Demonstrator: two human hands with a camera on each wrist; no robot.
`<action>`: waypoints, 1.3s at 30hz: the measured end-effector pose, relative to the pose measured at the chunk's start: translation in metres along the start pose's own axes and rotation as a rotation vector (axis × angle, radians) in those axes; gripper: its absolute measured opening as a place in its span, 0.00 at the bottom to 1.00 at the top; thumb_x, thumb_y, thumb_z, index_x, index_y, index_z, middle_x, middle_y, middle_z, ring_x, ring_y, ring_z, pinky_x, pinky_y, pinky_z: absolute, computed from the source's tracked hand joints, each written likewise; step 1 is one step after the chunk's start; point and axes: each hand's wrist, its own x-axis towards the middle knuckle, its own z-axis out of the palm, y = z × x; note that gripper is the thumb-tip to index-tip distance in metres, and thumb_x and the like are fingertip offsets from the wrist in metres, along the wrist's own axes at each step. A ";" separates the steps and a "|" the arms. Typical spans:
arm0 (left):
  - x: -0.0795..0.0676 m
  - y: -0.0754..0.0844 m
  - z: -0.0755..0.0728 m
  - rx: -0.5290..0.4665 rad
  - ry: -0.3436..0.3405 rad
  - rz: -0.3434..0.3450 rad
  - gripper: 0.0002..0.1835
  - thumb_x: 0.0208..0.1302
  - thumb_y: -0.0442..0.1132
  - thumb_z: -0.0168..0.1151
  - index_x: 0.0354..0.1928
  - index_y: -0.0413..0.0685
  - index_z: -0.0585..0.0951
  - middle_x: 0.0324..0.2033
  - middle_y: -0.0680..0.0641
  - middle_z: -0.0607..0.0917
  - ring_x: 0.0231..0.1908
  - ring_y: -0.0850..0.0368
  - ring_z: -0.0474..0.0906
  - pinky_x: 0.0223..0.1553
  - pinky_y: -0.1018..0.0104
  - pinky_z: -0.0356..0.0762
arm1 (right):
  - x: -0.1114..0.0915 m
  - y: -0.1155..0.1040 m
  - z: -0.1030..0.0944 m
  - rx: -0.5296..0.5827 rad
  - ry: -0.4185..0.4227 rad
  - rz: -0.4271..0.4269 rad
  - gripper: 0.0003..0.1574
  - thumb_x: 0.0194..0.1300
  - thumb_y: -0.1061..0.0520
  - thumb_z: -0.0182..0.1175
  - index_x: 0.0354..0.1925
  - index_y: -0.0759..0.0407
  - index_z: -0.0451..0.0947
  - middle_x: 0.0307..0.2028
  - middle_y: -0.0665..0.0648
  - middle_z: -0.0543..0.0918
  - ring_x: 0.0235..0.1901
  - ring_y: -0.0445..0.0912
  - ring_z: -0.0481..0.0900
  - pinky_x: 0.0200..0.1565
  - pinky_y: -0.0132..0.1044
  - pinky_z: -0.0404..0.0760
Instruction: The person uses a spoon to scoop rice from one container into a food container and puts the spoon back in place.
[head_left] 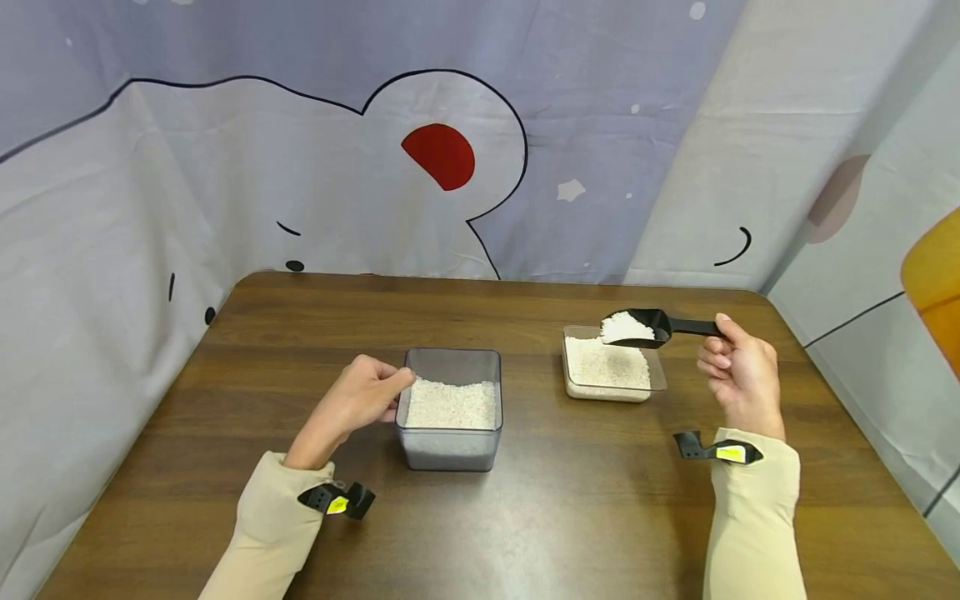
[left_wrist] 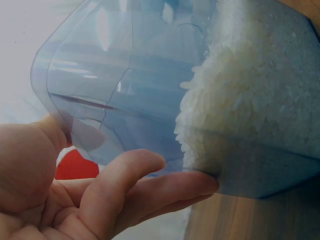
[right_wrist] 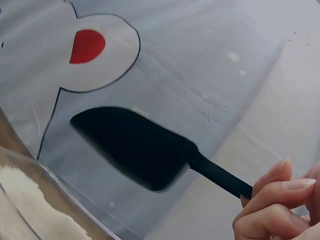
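Note:
My right hand point(head_left: 744, 372) grips the handle of a black scoop point(head_left: 660, 327). White rice point(head_left: 626, 327) fills the scoop's bowl, raised over the back of a low clear container point(head_left: 657, 371) that also holds rice. At the left, my left hand point(head_left: 358, 398) pinches the left wall of a deeper, bluish see-through bin point(head_left: 450, 454), thumb over the rim. Rice point(head_left: 450, 406) fills the lower part of that bin. In the left wrist view the fingers point(left_wrist: 170, 187) lie along the bin's outer wall. The right wrist view shows the dark underside of the scoop point(right_wrist: 135, 150).
Both containers stand on a brown wooden table point(head_left: 540, 517), with a gap between them. A printed cloth point(head_left: 315, 167) hangs behind the table's far edge. Each wrist wears a black strap mount over a cream sleeve point(head_left: 753, 517).

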 end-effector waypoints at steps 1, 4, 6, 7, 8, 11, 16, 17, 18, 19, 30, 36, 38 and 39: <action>0.000 0.000 0.000 -0.002 -0.001 0.000 0.16 0.59 0.42 0.52 0.29 0.37 0.82 0.23 0.46 0.77 0.25 0.59 0.74 0.30 0.68 0.81 | 0.000 -0.001 -0.001 -0.026 0.011 -0.016 0.15 0.66 0.63 0.51 0.22 0.64 0.65 0.09 0.55 0.70 0.08 0.38 0.56 0.13 0.25 0.44; 0.000 0.000 0.000 0.000 -0.005 -0.003 0.16 0.59 0.43 0.52 0.28 0.37 0.82 0.22 0.47 0.76 0.25 0.59 0.74 0.30 0.67 0.81 | -0.001 -0.001 -0.001 -0.096 0.038 -0.060 0.16 0.64 0.62 0.54 0.20 0.64 0.66 0.09 0.55 0.70 0.07 0.38 0.57 0.13 0.26 0.44; 0.000 0.000 0.000 0.002 -0.005 -0.008 0.16 0.59 0.43 0.52 0.27 0.37 0.82 0.21 0.47 0.75 0.25 0.58 0.74 0.30 0.66 0.81 | -0.001 -0.001 0.000 -0.140 0.049 -0.086 0.18 0.64 0.62 0.55 0.18 0.65 0.68 0.08 0.55 0.70 0.07 0.38 0.58 0.13 0.27 0.44; 0.000 0.000 0.000 0.003 -0.004 -0.010 0.16 0.59 0.43 0.52 0.26 0.37 0.81 0.21 0.48 0.75 0.25 0.58 0.74 0.30 0.66 0.81 | -0.001 0.000 0.000 -0.163 0.054 -0.098 0.19 0.64 0.62 0.55 0.17 0.65 0.69 0.08 0.55 0.71 0.07 0.38 0.58 0.13 0.28 0.43; 0.000 0.000 0.000 0.005 -0.004 -0.011 0.16 0.59 0.43 0.52 0.26 0.37 0.82 0.21 0.47 0.75 0.25 0.58 0.74 0.30 0.66 0.81 | -0.001 0.000 0.001 -0.190 0.062 -0.112 0.20 0.64 0.62 0.55 0.16 0.65 0.69 0.08 0.54 0.70 0.07 0.38 0.59 0.14 0.29 0.43; 0.000 0.000 0.000 0.003 -0.004 -0.016 0.16 0.58 0.44 0.52 0.26 0.37 0.82 0.23 0.46 0.77 0.25 0.58 0.74 0.30 0.67 0.82 | -0.002 0.002 0.004 -0.265 0.096 -0.152 0.21 0.65 0.61 0.54 0.15 0.65 0.70 0.08 0.54 0.70 0.06 0.38 0.60 0.13 0.30 0.44; 0.000 0.001 0.001 -0.008 -0.002 -0.025 0.16 0.58 0.44 0.53 0.26 0.38 0.82 0.23 0.46 0.77 0.26 0.59 0.74 0.31 0.67 0.82 | -0.004 0.004 0.010 -0.382 0.182 -0.232 0.22 0.63 0.60 0.56 0.13 0.66 0.70 0.06 0.54 0.70 0.05 0.38 0.61 0.08 0.28 0.50; 0.000 0.000 0.001 -0.005 -0.004 -0.022 0.16 0.58 0.44 0.52 0.26 0.37 0.82 0.23 0.46 0.77 0.26 0.59 0.74 0.31 0.67 0.82 | -0.004 0.004 0.012 -0.413 0.203 -0.252 0.23 0.63 0.60 0.56 0.13 0.66 0.70 0.06 0.53 0.70 0.04 0.38 0.61 0.07 0.28 0.52; 0.000 0.000 0.001 -0.005 -0.004 -0.022 0.16 0.58 0.44 0.52 0.26 0.37 0.82 0.23 0.46 0.77 0.26 0.59 0.74 0.31 0.67 0.82 | -0.005 0.005 0.014 -0.452 0.225 -0.273 0.23 0.63 0.60 0.57 0.13 0.66 0.70 0.06 0.53 0.70 0.04 0.38 0.61 0.06 0.28 0.54; 0.000 0.001 0.001 -0.002 -0.004 -0.020 0.16 0.58 0.44 0.52 0.26 0.37 0.82 0.23 0.47 0.76 0.25 0.59 0.74 0.30 0.68 0.81 | -0.005 0.005 0.015 -0.485 0.246 -0.290 0.23 0.62 0.59 0.57 0.12 0.66 0.70 0.05 0.53 0.70 0.04 0.38 0.61 0.05 0.27 0.56; 0.000 0.001 -0.001 0.003 -0.008 -0.027 0.16 0.59 0.44 0.52 0.28 0.37 0.82 0.24 0.46 0.76 0.26 0.58 0.74 0.31 0.68 0.81 | -0.010 0.008 0.033 -0.661 0.355 -0.443 0.24 0.61 0.56 0.59 0.12 0.65 0.70 0.04 0.52 0.70 0.03 0.38 0.64 0.05 0.25 0.57; 0.000 0.001 0.000 0.006 -0.006 -0.027 0.16 0.59 0.44 0.52 0.29 0.37 0.82 0.23 0.47 0.76 0.26 0.57 0.74 0.30 0.67 0.81 | -0.014 0.010 0.042 -0.475 0.286 -0.389 0.20 0.60 0.59 0.60 0.15 0.67 0.72 0.05 0.54 0.72 0.03 0.39 0.64 0.04 0.25 0.59; 0.000 0.000 0.000 0.009 -0.008 -0.024 0.17 0.60 0.44 0.52 0.29 0.37 0.82 0.23 0.47 0.76 0.26 0.57 0.74 0.30 0.67 0.81 | -0.015 0.012 0.047 -0.421 0.244 -0.334 0.20 0.61 0.59 0.59 0.16 0.67 0.72 0.06 0.54 0.72 0.03 0.39 0.64 0.03 0.25 0.57; 0.001 0.000 0.000 0.008 -0.009 -0.023 0.16 0.60 0.44 0.52 0.29 0.37 0.82 0.23 0.47 0.76 0.26 0.57 0.74 0.30 0.67 0.81 | -0.016 0.014 0.049 -0.408 0.222 -0.307 0.19 0.61 0.58 0.59 0.17 0.66 0.72 0.06 0.54 0.72 0.03 0.39 0.64 0.03 0.24 0.56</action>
